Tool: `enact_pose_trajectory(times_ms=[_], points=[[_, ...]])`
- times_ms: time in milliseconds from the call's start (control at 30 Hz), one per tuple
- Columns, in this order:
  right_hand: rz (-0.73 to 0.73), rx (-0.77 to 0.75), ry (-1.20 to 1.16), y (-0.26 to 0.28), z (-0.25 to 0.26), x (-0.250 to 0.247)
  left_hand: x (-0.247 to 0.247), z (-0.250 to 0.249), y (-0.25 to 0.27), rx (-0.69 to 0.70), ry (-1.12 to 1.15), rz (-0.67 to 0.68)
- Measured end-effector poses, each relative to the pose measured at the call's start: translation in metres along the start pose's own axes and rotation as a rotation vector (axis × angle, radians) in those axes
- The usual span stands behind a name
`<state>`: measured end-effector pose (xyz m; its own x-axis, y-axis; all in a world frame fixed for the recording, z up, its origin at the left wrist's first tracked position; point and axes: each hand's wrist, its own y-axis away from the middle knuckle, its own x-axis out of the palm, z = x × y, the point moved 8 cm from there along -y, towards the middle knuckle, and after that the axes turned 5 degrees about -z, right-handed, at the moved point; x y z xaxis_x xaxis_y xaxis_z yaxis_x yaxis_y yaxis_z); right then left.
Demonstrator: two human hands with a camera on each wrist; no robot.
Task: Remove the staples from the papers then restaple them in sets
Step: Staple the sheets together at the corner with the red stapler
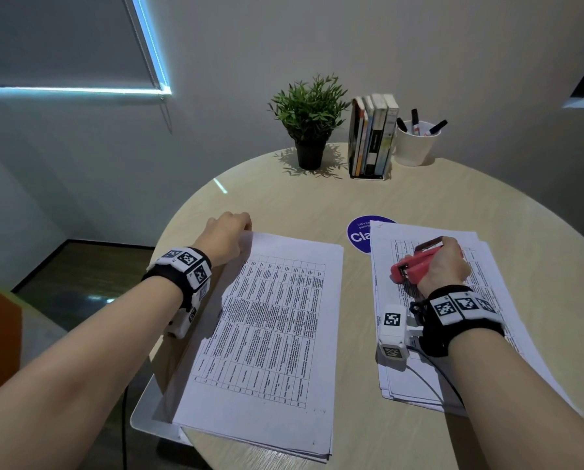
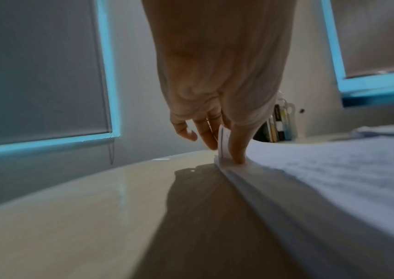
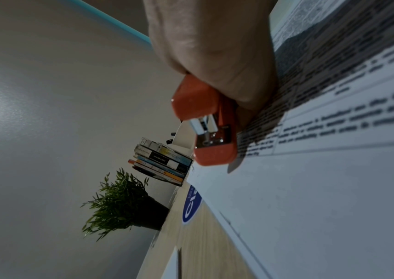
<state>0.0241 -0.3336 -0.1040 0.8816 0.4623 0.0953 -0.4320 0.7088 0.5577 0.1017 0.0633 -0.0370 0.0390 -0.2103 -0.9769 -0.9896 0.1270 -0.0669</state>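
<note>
- Left hand (image 1: 228, 232) at far-left corner of the left paper stack (image 1: 273, 320); in the left wrist view thumb and fingers (image 2: 209, 136) pinch the top few sheets, corner bent up off the rest.
- Right hand (image 1: 445, 262) wrapped round a red stapler (image 1: 414, 262), held over the right paper stack (image 1: 429, 300), w/ the wrist resting on the sheets. Stapler nose points toward the left stack; not yet at any corner.
- Both stacks lie flat on the round desk (image 1: 284, 198), well apart. Left stack overhangs the near desk edge onto a white tray-like thing, unclear what.
- Step in hand, prob.: separate one set at the corner, then staple it. No staples visible at this res, so can't tell if removal is done.
- To do it well: square the pinched sheets' edges before stapling; keep the pinch close to the corner so the set doesn't fan; slide the stapler fully over the corner and press firmly once.
- Risk: catching extra sheets from below.
- Further out: blue round sticker (image 1: 360, 235) partly under the right stack; potted plant (image 1: 309, 120), books (image 1: 372, 137), white pen cup (image 1: 416, 144) at far desk edge.
</note>
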Motion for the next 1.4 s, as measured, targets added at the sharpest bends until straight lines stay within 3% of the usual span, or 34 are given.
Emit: enact_pose_trajectory(times_ms=[167, 267, 367, 467, 633, 767, 867, 1067, 1233, 1400], points=[[0.021, -0.001, -0.004, 0.011, 0.004, 0.000, -0.006, 0.014, 0.004, -0.180, 0.364, -0.043], [0.015, -0.008, -0.009, 0.012, 0.004, -0.001, -0.003, 0.020, 0.008, -0.289, 0.499, 0.052], [0.025, -0.003, -0.003, 0.018, 0.006, -0.002, 0.006, 0.021, 0.016, -0.337, 0.503, 0.169], [0.073, 0.010, 0.012, 0.026, 0.009, 0.001, 0.001, 0.014, 0.023, -0.342, 0.507, 0.126], [0.193, 0.069, -0.014, 0.048, 0.006, 0.017, -0.006, 0.005, 0.032, -0.266, 0.731, 0.022], [0.446, -0.114, 0.081, 0.100, 0.022, 0.063, -0.031, -0.001, 0.034, -0.138, 0.767, -0.140], [0.504, -0.271, 0.172, 0.125, 0.027, 0.081, -0.048, 0.004, 0.036, -0.194, 0.847, -0.226], [0.685, -0.225, 0.183, 0.147, 0.006, 0.084, -0.067, 0.004, 0.040, -0.194, 0.980, -0.256], [0.680, -0.330, 0.175, 0.173, 0.020, 0.086, -0.070, -0.009, 0.040, -0.117, 0.927, -0.294], [0.653, -0.568, 0.010, 0.204, 0.073, 0.078, -0.145, -0.037, 0.051, 0.092, 0.847, -0.629]])
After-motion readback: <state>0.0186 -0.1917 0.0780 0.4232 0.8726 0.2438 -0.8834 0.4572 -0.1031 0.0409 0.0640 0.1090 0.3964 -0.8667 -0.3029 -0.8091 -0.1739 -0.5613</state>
